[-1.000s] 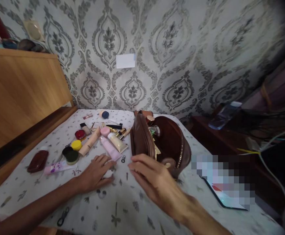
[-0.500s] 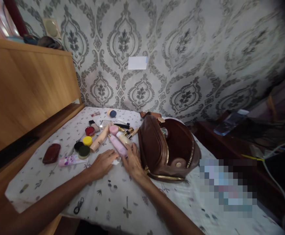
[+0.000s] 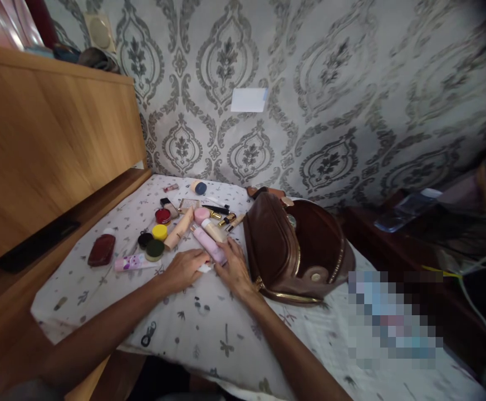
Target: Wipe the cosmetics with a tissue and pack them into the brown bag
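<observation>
My left hand (image 3: 185, 269) rests on the patterned cloth, its fingers closed at a small white tissue-like piece (image 3: 205, 268). Beside it, my right hand (image 3: 235, 268) has its thumb and fingers around the lower end of a lilac bottle (image 3: 209, 245); the fingertips are partly hidden. A cream-coloured tube (image 3: 214, 229) lies along that bottle, below a round pink lid (image 3: 202, 215). To the left are a beige tube (image 3: 180, 229), a dark green-lidded jar (image 3: 155, 250), a yellow jar (image 3: 160, 231) and a pink-and-white tube (image 3: 136, 262). An open brown handbag (image 3: 271, 239) stands right of my right hand.
A dark red bottle (image 3: 102, 249) lies at the left of the cloth. Several small cosmetics, including a black pencil-like item (image 3: 215, 209), lie toward the wall. A wooden panel (image 3: 59, 111) borders the left; a clear plastic bottle (image 3: 405, 211) lies on dark furniture at right.
The whole view has shifted, so things appear slightly farther right. Both hands stay close together by the lilac bottle, with little visible movement against the items.
</observation>
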`<state>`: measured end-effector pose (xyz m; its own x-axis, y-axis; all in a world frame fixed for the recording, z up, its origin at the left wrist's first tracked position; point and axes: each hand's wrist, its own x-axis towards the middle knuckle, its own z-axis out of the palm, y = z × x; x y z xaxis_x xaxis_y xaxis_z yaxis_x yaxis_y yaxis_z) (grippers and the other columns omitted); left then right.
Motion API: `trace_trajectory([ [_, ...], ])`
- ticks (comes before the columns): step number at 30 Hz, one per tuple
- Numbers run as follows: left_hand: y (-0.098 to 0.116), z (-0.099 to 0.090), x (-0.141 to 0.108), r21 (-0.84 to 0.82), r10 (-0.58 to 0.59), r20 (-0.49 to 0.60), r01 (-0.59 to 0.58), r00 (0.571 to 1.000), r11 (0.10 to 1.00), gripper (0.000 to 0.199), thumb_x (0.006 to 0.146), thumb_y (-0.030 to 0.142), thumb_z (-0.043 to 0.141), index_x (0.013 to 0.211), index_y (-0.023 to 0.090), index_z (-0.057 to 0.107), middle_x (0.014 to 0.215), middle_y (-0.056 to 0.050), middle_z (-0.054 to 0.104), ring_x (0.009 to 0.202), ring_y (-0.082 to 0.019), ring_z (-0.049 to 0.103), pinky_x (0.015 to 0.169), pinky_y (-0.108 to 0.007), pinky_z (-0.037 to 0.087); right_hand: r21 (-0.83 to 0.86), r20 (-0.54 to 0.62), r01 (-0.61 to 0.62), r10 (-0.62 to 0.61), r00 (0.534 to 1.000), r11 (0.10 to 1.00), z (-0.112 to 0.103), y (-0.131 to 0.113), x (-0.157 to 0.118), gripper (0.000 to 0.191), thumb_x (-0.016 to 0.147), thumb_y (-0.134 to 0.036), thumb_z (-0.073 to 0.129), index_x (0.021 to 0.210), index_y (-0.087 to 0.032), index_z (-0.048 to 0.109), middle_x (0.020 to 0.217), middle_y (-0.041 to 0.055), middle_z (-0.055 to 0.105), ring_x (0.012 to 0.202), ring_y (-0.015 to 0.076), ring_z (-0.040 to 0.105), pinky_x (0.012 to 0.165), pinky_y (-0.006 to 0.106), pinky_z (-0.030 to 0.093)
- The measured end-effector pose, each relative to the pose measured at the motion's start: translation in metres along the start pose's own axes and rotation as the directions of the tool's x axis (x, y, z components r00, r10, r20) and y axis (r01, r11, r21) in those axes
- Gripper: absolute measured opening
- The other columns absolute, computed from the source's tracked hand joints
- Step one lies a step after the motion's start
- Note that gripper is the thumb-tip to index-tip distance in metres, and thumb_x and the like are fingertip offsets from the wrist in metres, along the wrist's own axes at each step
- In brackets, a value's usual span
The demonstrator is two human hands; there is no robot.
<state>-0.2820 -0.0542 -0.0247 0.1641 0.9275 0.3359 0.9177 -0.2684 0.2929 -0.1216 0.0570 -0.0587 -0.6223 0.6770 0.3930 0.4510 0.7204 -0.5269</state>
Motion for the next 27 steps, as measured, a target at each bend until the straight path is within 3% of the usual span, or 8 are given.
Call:
trace_trajectory([
  [3, 0.001, -0.002, 0.000, -0.052, -0.009, -0.051, 0.007, 0.999, 0.999, 0.012, 0.095, 0.022, 0.048, 0.099, 0.019, 0.060, 0.095, -0.006, 0.067, 0.091, -0.022, 0.063, 0.078, -0.030, 0.047, -0.038, -0.025, -0.021, 0.020, 0.999, 0.999, -0.005, -0.006, -0.003, 0.050, 0.077, -0.022, 0.066, 0.126, -0.018, 0.062, 0.138, 0.0154, 0.045, 0.128, 0.0341, 0.045, 0.108, 0.050, 0.042],
  [8, 0.004, -0.008, -0.001, -0.127, -0.162, -0.136, 0.145, 0.977, 0.981, 0.021, 0.098, 0.034, 0.047, 0.105, 0.018, 0.057, 0.102, -0.009, 0.065, 0.096, -0.024, 0.063, 0.084, -0.035, 0.049, -0.176, -0.028, -0.034, 0.030, 0.999, 0.984, -0.012, -0.016, -0.008, 0.036, 0.083, -0.032, 0.067, 0.116, -0.017, 0.067, 0.106, 0.0134, 0.059, 0.104, 0.0312, 0.055, 0.094, 0.046, 0.049],
  [15, 0.000, -0.007, -0.009, -0.065, -0.064, -0.001, 0.064, 0.998, 0.996, 0.047, 0.083, 0.020, 0.053, 0.129, 0.016, 0.046, 0.115, -0.013, 0.057, 0.110, -0.031, 0.053, 0.097, -0.047, 0.045, -0.238, 0.012, 0.025, -0.023, 1.000, 0.971, -0.018, -0.021, -0.010, 0.034, 0.089, -0.026, 0.059, 0.122, -0.017, 0.065, 0.107, 0.0131, 0.068, 0.104, 0.0292, 0.058, 0.097, 0.043, 0.047],
  [22, -0.010, -0.002, -0.012, -0.202, -0.186, -0.020, 0.178, 0.982, 0.963, 0.030, 0.081, 0.009, 0.041, 0.108, 0.017, 0.050, 0.102, -0.012, 0.060, 0.104, -0.027, 0.057, 0.092, -0.043, 0.049, -0.056, 0.040, -0.134, 0.136, 0.990, 0.989, -0.028, -0.031, -0.009, 0.040, 0.079, -0.029, 0.066, 0.117, -0.018, 0.070, 0.101, 0.0106, 0.073, 0.091, 0.0247, 0.066, 0.084, 0.033, 0.050],
  [24, -0.014, -0.004, -0.011, -0.329, -0.261, -0.086, 0.220, 0.961, 0.918, 0.021, 0.083, 0.014, 0.044, 0.102, 0.019, 0.053, 0.100, -0.009, 0.062, 0.102, -0.026, 0.058, 0.091, -0.042, 0.049, 0.034, 0.067, -0.215, 0.212, 0.975, 0.976, -0.031, -0.034, -0.010, 0.041, 0.078, -0.033, 0.066, 0.117, -0.018, 0.071, 0.095, 0.0085, 0.074, 0.082, 0.0226, 0.066, 0.078, 0.032, 0.050],
  [27, -0.022, -0.005, -0.008, -0.591, -0.487, -0.141, 0.322, 0.862, 0.740, 0.015, 0.083, 0.025, 0.056, 0.097, 0.020, 0.055, 0.091, -0.004, 0.061, 0.089, -0.023, 0.062, 0.081, -0.036, 0.052, 0.182, 0.120, -0.345, 0.327, 0.937, 0.921, -0.034, -0.033, -0.011, 0.046, 0.077, -0.040, 0.066, 0.116, -0.017, 0.072, 0.085, 0.0063, 0.073, 0.072, 0.0207, 0.064, 0.071, 0.031, 0.048],
])
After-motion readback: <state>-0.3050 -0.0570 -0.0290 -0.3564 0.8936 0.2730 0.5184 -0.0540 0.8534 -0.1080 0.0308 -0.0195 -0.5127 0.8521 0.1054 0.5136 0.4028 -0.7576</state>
